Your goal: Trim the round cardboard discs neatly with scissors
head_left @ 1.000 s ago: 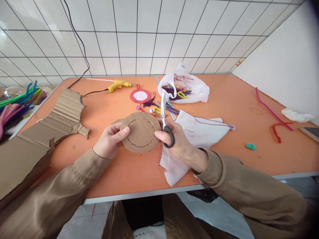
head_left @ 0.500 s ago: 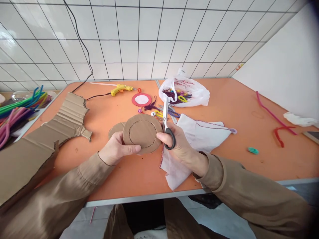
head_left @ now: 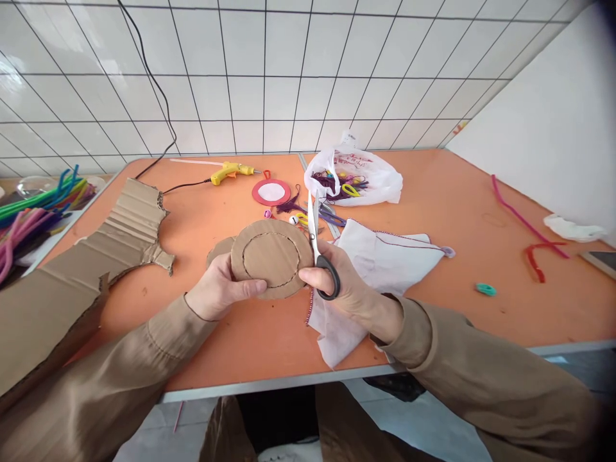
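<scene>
My left hand (head_left: 219, 287) grips the left edge of a round cardboard piece (head_left: 272, 256), thumb on its face. A dark cut-looking ring runs inside its rim. My right hand (head_left: 344, 282) has its fingers in the black-handled scissors (head_left: 314, 234), whose blades point up and stand slightly apart. The right thumb lies against the disc's right edge. Another cardboard piece (head_left: 219, 251) shows partly behind the disc at the left. Under and beside my right hand lies a white cloth (head_left: 389, 256) with dark red edging.
Large torn cardboard (head_left: 62, 282) covers the table's left. Behind are a yellow glue gun (head_left: 232, 172), a red-rimmed disc (head_left: 271, 192) and a white plastic bag (head_left: 380, 179) with cords. Pipe cleaners (head_left: 534, 263) and a teal coil (head_left: 486, 289) lie right.
The scissor blades have opened a little. The cardboard disc and both hands have shifted slightly left in view, along with the whole scene.
</scene>
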A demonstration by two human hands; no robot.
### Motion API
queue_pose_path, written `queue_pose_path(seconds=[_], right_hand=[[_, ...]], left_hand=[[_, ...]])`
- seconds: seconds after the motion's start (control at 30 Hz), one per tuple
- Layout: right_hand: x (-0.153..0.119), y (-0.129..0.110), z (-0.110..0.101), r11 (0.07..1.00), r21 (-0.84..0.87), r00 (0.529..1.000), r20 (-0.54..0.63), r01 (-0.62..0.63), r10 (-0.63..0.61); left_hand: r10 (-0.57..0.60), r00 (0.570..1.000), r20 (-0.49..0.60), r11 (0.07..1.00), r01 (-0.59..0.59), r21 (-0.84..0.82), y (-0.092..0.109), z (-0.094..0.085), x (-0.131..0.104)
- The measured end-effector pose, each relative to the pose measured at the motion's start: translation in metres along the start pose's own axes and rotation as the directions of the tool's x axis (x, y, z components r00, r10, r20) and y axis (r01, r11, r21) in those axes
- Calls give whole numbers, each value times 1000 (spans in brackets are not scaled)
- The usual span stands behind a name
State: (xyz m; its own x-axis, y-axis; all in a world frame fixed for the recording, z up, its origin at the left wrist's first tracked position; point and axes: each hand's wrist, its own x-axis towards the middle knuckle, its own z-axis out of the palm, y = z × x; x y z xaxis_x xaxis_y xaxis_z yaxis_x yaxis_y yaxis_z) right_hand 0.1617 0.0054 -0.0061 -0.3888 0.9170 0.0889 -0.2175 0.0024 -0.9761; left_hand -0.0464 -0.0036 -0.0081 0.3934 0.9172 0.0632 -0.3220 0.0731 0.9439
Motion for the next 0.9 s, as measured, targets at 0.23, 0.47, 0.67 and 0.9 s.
queue_pose_path(seconds=[0.23,0.47,0.67,0.9], right_hand=[[5,7,-1,1000,-24,998,-62,16,-18],[1,-2,2,999,-25,998,-53,-40,39],[2,2,4,998,41,997,-66,-48,50],[4,12,3,1000,-4,991,-133,6,-7]], left_hand=[[-197,980,-32,980,198,18,-3,4,0],[-153,986,-62,981,159,114,2,5,-2],[-152,987,-44,986,154,70,3,5,-1],[-219,971,-92,975,221,9,-4,11,0]])
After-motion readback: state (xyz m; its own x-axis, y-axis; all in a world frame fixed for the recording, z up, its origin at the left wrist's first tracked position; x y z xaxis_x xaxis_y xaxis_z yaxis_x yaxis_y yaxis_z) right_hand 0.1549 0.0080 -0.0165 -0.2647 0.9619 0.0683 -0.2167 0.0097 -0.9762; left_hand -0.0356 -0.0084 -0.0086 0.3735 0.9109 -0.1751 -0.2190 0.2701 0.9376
